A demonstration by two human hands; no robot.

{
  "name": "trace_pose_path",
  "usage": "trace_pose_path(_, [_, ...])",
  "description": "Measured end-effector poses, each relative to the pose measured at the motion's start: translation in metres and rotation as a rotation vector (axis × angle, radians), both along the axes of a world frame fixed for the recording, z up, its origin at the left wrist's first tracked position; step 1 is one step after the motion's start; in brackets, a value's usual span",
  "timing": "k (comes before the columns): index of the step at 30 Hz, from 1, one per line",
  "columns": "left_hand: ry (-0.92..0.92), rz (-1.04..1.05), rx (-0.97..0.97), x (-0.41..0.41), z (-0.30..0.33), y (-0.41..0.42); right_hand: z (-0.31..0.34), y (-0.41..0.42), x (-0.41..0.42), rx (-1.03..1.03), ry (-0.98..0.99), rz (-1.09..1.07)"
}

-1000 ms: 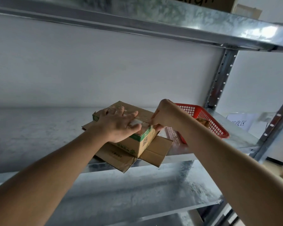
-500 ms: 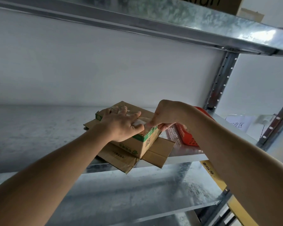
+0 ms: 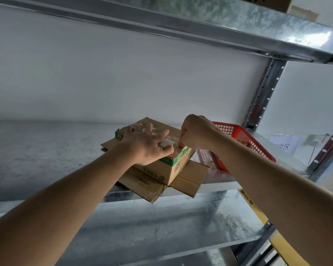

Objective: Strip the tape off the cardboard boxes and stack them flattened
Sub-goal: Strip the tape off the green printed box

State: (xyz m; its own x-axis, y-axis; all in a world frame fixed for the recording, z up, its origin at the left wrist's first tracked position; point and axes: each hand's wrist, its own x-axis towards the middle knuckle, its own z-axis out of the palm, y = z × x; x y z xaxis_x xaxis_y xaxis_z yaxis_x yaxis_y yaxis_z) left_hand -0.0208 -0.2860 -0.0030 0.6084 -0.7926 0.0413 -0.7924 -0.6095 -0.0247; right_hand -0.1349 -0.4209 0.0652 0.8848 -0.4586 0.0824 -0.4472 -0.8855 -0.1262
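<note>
A small brown cardboard box (image 3: 167, 169) with green print stands on the metal shelf (image 3: 46, 154), on top of a flattened piece of cardboard (image 3: 190, 179). My left hand (image 3: 144, 144) lies flat on the box's top, fingers spread, pressing it down. Clear tape (image 3: 169, 140) runs along the top seam. My right hand (image 3: 196, 133) pinches the end of that tape at the box's near right corner, fingers curled.
A red plastic mesh basket (image 3: 244, 139) stands just right of the box. A steel upright (image 3: 263, 96) rises behind it, and another shelf (image 3: 219, 22) runs overhead. A paper sign (image 3: 283, 145) lies at the far right. A lower shelf (image 3: 161, 233) sits beneath.
My right hand has shifted slightly along the box's top edge and now pinches the tape end. The left hand stays pressed on the box. The view has tilted a little.
</note>
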Motion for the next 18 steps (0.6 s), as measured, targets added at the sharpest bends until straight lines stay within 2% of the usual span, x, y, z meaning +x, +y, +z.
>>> trace_pose_path(3, [0.027,0.004,0.024,0.001,0.003,-0.001,0.001,-0.006,0.011,0.067,0.100,-0.041])
trace_pose_path(7, [0.094,0.013,0.037,0.002,0.007,-0.003,0.009,-0.015,0.023,0.311,0.211,-0.076])
trace_pose_path(15, [0.284,0.055,0.014,-0.005,0.019,-0.003,0.018,-0.019,0.033,0.370,0.317,-0.069])
trace_pose_path(18, [0.311,0.058,0.016,-0.005,0.024,-0.008,0.024,-0.017,0.040,0.308,0.357,-0.058])
